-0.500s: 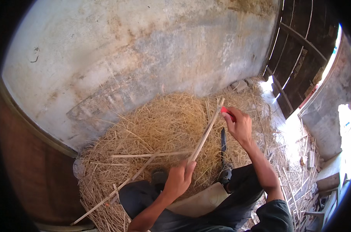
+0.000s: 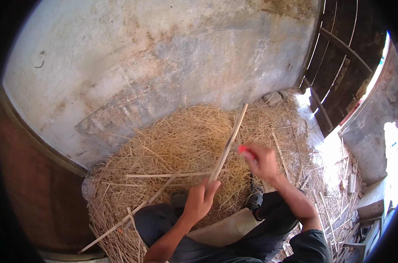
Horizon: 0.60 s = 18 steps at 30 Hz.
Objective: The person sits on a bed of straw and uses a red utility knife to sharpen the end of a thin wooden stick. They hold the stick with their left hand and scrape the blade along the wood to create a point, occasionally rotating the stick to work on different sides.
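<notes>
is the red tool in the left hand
No, the right hand grips the red tool, while the left hand holds a pale wooden strip.

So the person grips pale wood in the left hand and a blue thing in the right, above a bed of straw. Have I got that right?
Not quite: the head view shows the right hand holding a red thing, not blue. The left hand does grip pale wood, above a bed of straw.

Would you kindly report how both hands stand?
Left hand gripping pale strip. Right hand holding red object near it, contact unclear. Straw and sticks lie below.
</notes>
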### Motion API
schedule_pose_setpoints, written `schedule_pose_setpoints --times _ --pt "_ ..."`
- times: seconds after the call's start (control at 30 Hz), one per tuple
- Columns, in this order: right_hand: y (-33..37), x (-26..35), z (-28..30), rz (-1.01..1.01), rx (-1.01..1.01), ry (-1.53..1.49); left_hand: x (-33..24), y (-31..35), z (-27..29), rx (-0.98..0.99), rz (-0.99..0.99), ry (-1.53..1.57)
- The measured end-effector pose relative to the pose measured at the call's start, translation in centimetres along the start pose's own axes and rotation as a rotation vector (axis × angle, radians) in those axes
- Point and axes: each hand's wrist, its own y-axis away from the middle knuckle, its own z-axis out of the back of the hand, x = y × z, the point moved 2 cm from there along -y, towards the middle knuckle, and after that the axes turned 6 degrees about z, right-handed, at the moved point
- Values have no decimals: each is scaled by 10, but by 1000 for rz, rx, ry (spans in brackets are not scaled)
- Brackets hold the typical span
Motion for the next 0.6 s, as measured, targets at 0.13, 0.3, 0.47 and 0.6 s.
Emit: schedule_pose_setpoints --times 0.13,0.3,0.47,0.6 --pt "22 34 -25 105 161 -19 -8 -5 0 -75 -54 -15" --pt "29 39 -37 107 190 -23 -10 -6 -5 -146 -65 -86" --pt "28 39 -37 137 160 72 -6 -7 -8 -200 -103 -137" --pt "24 40 -32 126 153 59 -9 -8 -8 -207 -146 -121"
